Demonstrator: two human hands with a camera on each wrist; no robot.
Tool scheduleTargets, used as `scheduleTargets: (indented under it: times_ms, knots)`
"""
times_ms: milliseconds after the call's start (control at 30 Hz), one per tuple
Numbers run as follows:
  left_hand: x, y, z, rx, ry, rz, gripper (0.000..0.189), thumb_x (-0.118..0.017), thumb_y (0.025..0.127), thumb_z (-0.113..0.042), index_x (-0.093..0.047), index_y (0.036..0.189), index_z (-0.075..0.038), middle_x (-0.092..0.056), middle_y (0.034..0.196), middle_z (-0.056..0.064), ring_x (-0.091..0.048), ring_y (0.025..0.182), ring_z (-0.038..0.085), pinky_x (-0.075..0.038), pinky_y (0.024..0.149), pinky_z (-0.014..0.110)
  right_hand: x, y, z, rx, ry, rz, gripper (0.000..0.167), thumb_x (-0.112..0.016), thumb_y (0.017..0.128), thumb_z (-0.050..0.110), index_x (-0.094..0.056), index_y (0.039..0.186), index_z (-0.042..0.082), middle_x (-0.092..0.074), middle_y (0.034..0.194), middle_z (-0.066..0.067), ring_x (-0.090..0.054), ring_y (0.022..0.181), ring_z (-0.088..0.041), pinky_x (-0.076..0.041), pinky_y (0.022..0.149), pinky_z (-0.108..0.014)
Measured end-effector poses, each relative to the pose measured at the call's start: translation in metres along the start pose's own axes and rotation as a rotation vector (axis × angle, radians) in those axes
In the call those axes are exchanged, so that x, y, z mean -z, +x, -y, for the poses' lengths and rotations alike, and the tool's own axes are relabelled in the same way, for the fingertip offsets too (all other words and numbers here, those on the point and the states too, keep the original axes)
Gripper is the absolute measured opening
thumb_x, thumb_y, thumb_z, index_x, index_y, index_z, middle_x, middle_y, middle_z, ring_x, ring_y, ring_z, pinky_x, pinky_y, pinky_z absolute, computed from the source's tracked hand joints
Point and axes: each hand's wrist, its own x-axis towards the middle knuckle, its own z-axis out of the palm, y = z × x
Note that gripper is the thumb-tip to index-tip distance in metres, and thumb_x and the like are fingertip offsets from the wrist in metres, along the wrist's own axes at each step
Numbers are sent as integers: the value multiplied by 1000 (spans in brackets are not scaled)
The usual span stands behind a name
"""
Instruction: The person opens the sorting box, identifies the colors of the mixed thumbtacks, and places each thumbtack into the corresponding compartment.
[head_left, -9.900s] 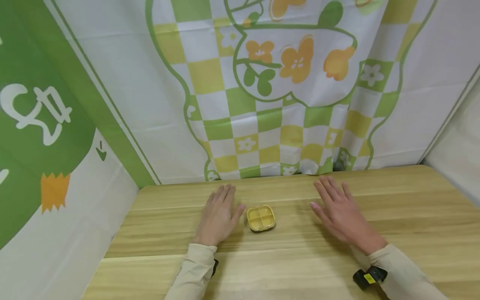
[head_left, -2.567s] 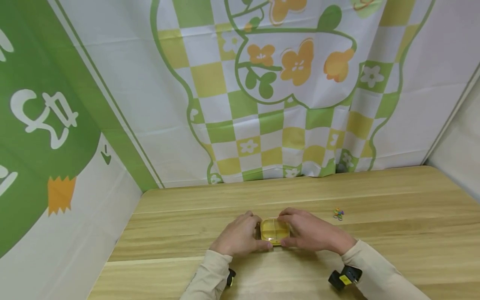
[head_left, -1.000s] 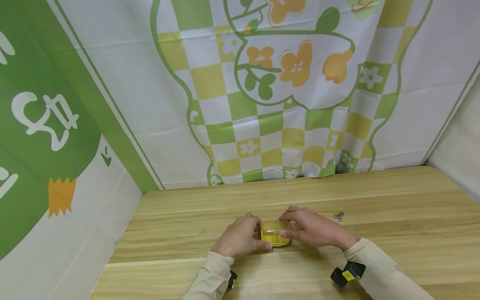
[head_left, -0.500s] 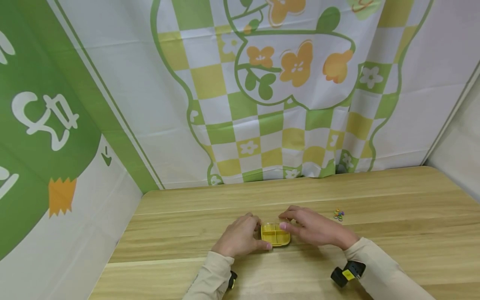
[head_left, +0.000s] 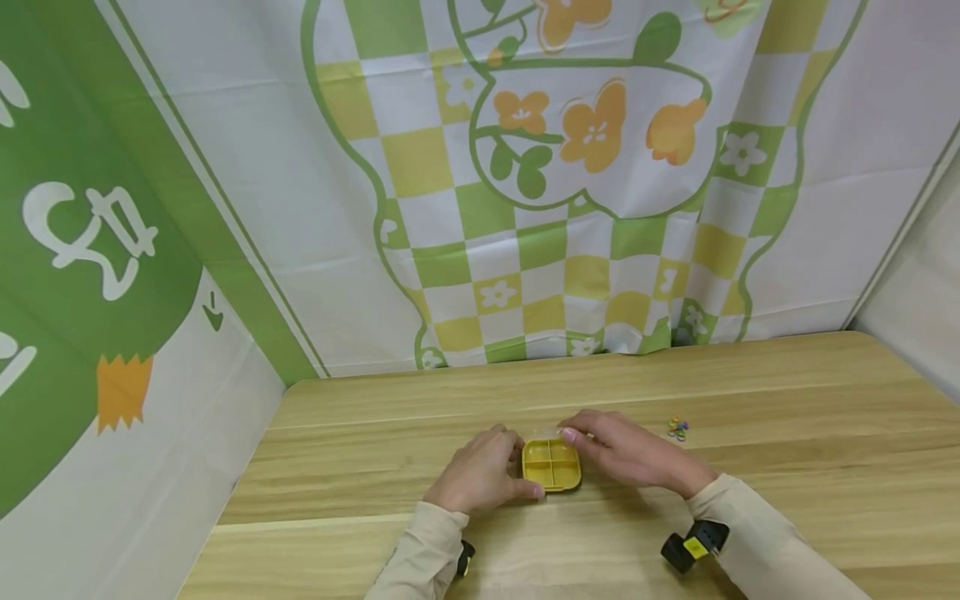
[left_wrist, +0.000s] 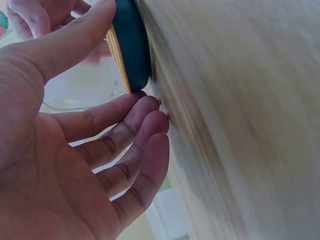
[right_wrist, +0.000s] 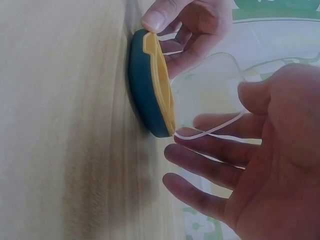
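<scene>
A small pill box (head_left: 551,475) sits on the wooden table in the head view, showing several yellow compartments with nothing visible in them. From the side, in the right wrist view, its base (right_wrist: 142,85) is dark teal under a yellow rim. The clear hinged lid (right_wrist: 210,82) stands raised at the box's far side. My left hand (head_left: 476,473) grips the box at its left side, thumb at the near edge and index finger at the far edge. At the lid's free edge, my right hand (head_left: 630,450) pinches it between thumb and fingers.
Several tiny multicoloured pieces (head_left: 677,429) lie in a small pile to the right of the right hand, too small to identify. Behind the table (head_left: 360,467) hangs a patterned curtain (head_left: 540,250); a green and white cloth hangs at the left.
The box has shifted slightly right and nearer since the first frame, and both hands have come to it. The tiny pieces have appeared. Over the last second the right hand has swung the lid up and back.
</scene>
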Motion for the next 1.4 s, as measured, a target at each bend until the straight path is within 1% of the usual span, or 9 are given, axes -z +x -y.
scheduleTargets:
  times_ms: [233,400,567,733,867,967,1100,1267,1400]
  knots:
    - [0,0,0,0,-6,-3,57,-92,73,-38,-69,112,-3,-62,97,0,-58,88,15,-53,82,39,-1,0,-2,7,22,-37,38,-40,111,22,-64,127,-4,-68,122,-14,-62,117,-30,-49,100,-52]
    - [0,-1,0,-2,-2,-2,56,-92,73,-38,-69,111,-3,-63,98,0,-58,89,15,-53,82,39,-1,0,-4,17,20,-50,37,-40,111,23,-67,122,-1,-70,116,-10,-63,111,-23,-51,96,-50]
    - [0,0,0,-5,9,-3,56,-91,73,-39,-69,111,-4,-62,99,0,-59,90,16,-53,82,39,-1,1,-5,31,2,-70,35,-41,111,23,-68,115,3,-70,107,-5,-63,100,-16,-52,90,-44]
    - [-1,0,1,-10,16,-5,55,-92,73,-38,-69,110,-4,-62,98,-1,-58,88,15,-53,80,38,0,2,-4,10,11,-78,32,-42,111,24,-68,104,6,-66,91,1,-57,85,-11,-51,79,-35]
    - [-1,0,1,-11,19,-5,54,-92,73,-38,-69,109,-5,-62,97,-1,-58,88,14,-53,80,37,-2,2,-3,-27,4,-91,34,-42,111,24,-63,88,9,-50,73,7,-47,67,-7,-45,64,-29]
    - [-1,0,1,-12,20,-6,54,-92,73,-38,-69,109,-5,-62,97,-1,-58,88,14,-53,80,38,-3,3,-2,-65,-21,-114,38,-42,111,27,-59,81,11,-41,66,8,-40,60,-6,-40,58,-27]
    - [-1,0,0,-9,14,-5,54,-92,73,-37,-69,109,-5,-62,97,-1,-58,88,14,-53,80,38,-4,3,-2,-108,-60,-143,39,-41,111,29,-64,85,11,-46,66,8,-45,63,-7,-43,61,-29]
    - [-1,-1,0,-12,16,-1,54,-92,74,-37,-69,111,-5,-63,100,0,-59,90,15,-53,82,39,-5,3,-4,-144,-72,-172,41,-41,111,32,-70,94,9,-59,75,4,-53,72,-11,-47,69,-34]
    - [-1,0,1,-18,16,-2,54,-92,73,-37,-69,111,-5,-63,101,0,-59,91,16,-53,82,38,-6,3,-5,-156,-78,-192,43,-41,111,33,-72,93,9,-63,78,1,-54,73,-12,-48,69,-35]
